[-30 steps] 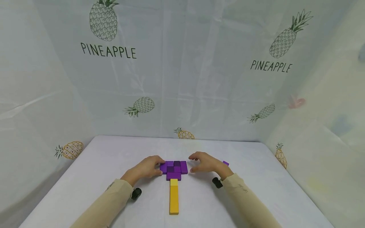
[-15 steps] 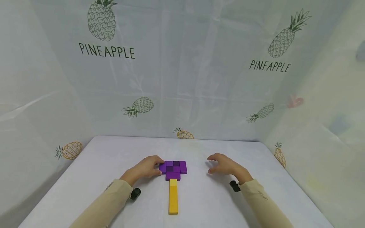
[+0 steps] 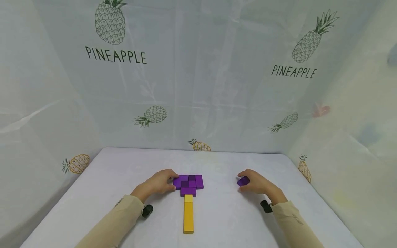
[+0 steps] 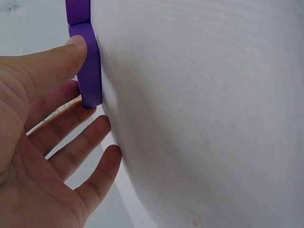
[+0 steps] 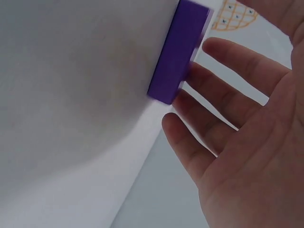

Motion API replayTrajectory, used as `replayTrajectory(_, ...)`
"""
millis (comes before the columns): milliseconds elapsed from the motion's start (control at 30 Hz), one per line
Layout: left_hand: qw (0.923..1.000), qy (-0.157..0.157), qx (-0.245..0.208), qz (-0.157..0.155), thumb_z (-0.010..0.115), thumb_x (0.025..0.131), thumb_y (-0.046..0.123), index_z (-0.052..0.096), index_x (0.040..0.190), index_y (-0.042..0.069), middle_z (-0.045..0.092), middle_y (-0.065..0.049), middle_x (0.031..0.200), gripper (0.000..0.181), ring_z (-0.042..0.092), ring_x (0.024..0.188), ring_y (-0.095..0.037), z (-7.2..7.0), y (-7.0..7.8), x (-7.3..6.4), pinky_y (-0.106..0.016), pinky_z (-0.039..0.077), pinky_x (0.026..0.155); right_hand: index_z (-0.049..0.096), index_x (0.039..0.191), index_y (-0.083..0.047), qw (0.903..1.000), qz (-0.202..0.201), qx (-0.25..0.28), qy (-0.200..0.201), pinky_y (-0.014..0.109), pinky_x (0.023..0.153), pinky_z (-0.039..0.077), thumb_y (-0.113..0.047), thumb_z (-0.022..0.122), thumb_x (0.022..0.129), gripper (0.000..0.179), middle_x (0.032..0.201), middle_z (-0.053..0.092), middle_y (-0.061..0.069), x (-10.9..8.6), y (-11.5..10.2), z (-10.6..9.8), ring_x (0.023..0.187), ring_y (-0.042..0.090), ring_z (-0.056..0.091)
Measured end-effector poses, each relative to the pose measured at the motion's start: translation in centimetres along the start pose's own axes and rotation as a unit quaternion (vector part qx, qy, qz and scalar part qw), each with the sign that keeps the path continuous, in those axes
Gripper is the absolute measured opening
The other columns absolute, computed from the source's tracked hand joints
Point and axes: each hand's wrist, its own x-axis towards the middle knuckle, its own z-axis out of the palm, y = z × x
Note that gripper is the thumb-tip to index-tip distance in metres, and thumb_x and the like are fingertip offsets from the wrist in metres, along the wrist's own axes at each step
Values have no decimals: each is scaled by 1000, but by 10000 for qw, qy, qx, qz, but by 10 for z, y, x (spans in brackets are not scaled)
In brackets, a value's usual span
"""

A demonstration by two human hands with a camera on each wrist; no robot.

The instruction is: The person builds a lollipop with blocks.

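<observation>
In the head view my left hand (image 3: 158,182) holds the left end of a flat cluster of purple blocks (image 3: 187,191). The left wrist view shows its thumb on a purple block (image 4: 90,71), with fingertips at the far side and lower end. Off to the right, my right hand (image 3: 255,182) has thumb and fingers around a separate purple block (image 3: 243,181). Up close in the right wrist view, this purple block (image 5: 176,54) has fingertips along one edge; the thumb tip is out of frame.
A yellow bar (image 3: 188,217) with a lighter yellow block (image 3: 188,198) at its far end runs from the cluster toward the person. All lie on a white table (image 3: 149,158). A pineapple-print curtain (image 3: 204,86) hangs behind and at both sides.
My right hand has moved away from the cluster to the right, and its fingers have come around the separate purple block. The left hand and the cluster stay in place.
</observation>
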Motion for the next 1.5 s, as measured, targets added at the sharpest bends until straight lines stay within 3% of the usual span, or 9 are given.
replayTrajectory(333,9999,53,-120,-14,78,83,17,65,123,8,62,-6,121,42,57,113,-26,0,0,-3,-46,43,103,63,120,3,9999,41,-1,158,52,94,48,-7,76,81,42,116,63,17,-5,9,-3,108,34,59)
replayTrajectory(700,9999,30,-123,-65,78,83,17,65,123,8,62,-6,120,43,56,111,-26,-2,2,-4,-45,44,102,68,114,1,9999,-44,96,133,46,85,50,-5,74,84,31,103,65,7,5,9,0,92,23,58)
replayTrajectory(900,9999,30,-163,-47,78,83,15,65,122,7,62,-7,119,42,57,111,-27,-4,3,-5,-46,44,102,68,112,1,9991,-414,-12,112,44,83,51,-6,73,85,28,99,65,6,11,0,4,90,23,58)
replayTrajectory(1500,9998,20,-153,-80,78,84,17,65,124,7,62,-7,121,43,56,113,-26,-3,5,-5,-46,43,103,68,114,-1,9978,-653,50,-61,44,87,49,-8,71,88,27,101,65,5,57,-38,24,93,21,59)
